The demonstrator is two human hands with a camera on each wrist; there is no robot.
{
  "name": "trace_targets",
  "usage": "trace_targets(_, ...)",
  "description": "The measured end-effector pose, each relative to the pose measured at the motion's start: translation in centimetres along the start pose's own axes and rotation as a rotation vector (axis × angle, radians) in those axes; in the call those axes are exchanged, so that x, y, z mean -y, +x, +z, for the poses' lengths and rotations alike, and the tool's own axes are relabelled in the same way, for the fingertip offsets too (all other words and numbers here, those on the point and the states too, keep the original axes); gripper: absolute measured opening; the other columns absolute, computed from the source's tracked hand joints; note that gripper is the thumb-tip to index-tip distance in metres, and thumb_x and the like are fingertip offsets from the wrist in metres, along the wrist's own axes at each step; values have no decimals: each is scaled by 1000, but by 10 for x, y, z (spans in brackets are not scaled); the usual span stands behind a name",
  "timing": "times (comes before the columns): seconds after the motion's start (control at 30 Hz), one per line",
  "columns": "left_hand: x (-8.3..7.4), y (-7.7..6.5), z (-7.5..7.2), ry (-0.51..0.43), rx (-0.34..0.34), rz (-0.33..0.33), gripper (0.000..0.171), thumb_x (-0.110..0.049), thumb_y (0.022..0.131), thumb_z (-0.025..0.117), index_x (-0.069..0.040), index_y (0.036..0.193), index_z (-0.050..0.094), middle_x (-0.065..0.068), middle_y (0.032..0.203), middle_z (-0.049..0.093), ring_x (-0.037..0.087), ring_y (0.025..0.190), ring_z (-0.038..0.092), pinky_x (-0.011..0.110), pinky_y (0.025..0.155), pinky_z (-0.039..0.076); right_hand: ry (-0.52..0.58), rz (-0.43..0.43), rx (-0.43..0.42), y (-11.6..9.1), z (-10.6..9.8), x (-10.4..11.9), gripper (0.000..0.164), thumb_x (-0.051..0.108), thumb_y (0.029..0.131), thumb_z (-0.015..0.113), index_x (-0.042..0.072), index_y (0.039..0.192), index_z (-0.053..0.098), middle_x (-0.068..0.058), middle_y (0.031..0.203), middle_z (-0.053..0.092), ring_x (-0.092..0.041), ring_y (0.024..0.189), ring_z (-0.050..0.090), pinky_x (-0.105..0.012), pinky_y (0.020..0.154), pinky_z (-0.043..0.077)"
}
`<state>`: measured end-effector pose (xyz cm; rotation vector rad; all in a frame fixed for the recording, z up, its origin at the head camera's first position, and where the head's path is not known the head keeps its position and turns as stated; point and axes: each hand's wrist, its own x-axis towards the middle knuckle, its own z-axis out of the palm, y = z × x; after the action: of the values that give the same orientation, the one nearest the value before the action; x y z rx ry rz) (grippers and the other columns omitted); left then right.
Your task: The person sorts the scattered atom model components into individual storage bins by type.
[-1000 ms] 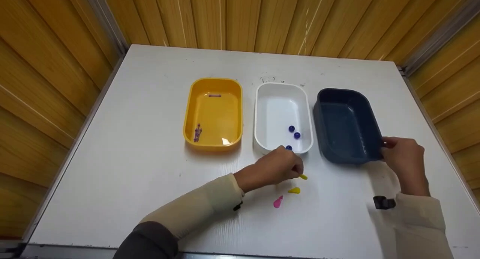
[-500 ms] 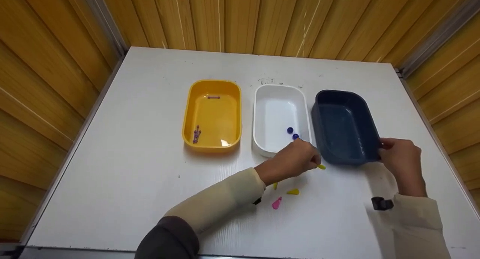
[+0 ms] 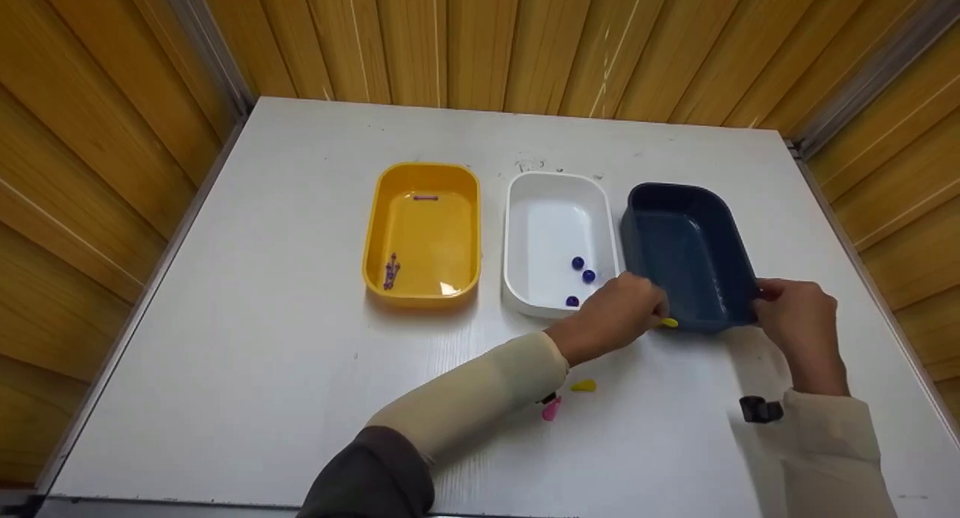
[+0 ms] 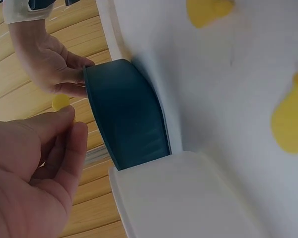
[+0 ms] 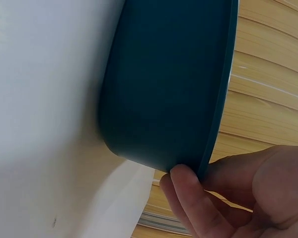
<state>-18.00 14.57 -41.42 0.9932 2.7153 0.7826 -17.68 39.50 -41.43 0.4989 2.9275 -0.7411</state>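
My left hand pinches a small yellow teardrop-shaped piece between thumb and fingertips, over the near edge of the dark blue bin. In the left wrist view, the round end of that piece sticks out above the fingertips. My right hand grips the bin's near right corner; in the right wrist view its fingers lie against the outer wall at the rim. On the table before the bins lie another yellow teardrop piece and a pink one, partly covered by the left wrist's strap.
A white bin with blue beads stands left of the dark blue one. Further left, a yellow bin holds thin purple bar-shaped pieces. Wood-patterned panels enclose the white table.
My left hand has moved right and away from me with the yellow piece, from the white bin's front to the dark blue bin's near edge. The right hand keeps its grip on the bin.
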Motion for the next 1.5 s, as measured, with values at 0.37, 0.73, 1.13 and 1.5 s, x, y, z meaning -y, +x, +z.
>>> trace_targets(0.37, -7, 19, 5, 17, -18, -56, 17, -18, 92, 63, -23, 104, 74, -11, 101, 72, -2, 81, 62, 10, 74, 51, 10, 1, 9, 0, -1, 0, 41, 8, 93, 51, -5, 132, 53, -33, 119, 60, -37, 96, 65, -34, 70, 56)
trace_targets(0.73, -5, 26, 10, 50, -23, -48, 14, -20, 92, 62, -21, 98, 75, -10, 91, 72, -1, 68, 58, 10, 64, 49, 0, -5, -12, -1, 2, -1, 40, 8, 92, 52, -4, 131, 54, -32, 116, 62, -37, 95, 66, -26, 63, 50)
trace_targets(1.13, -2, 20, 6, 69, -61, 18, 14, -14, 92, 60, -18, 93, 73, -7, 87, 68, 2, 75, 57, 10, 62, 46, -13, -13, -52, -1, 2, -2, 40, 8, 89, 52, -3, 127, 58, -30, 115, 64, -37, 97, 64, -21, 57, 45)
trace_targets(1.5, 0, -4, 1, 61, 4, 14, 21, -20, 90, 66, -22, 110, 71, -7, 100, 67, 3, 87, 57, 12, 75, 49, 0, -2, -19, -2, 0, 1, 40, 7, 91, 52, -5, 130, 55, -33, 117, 61, -37, 96, 64, -20, 60, 46)
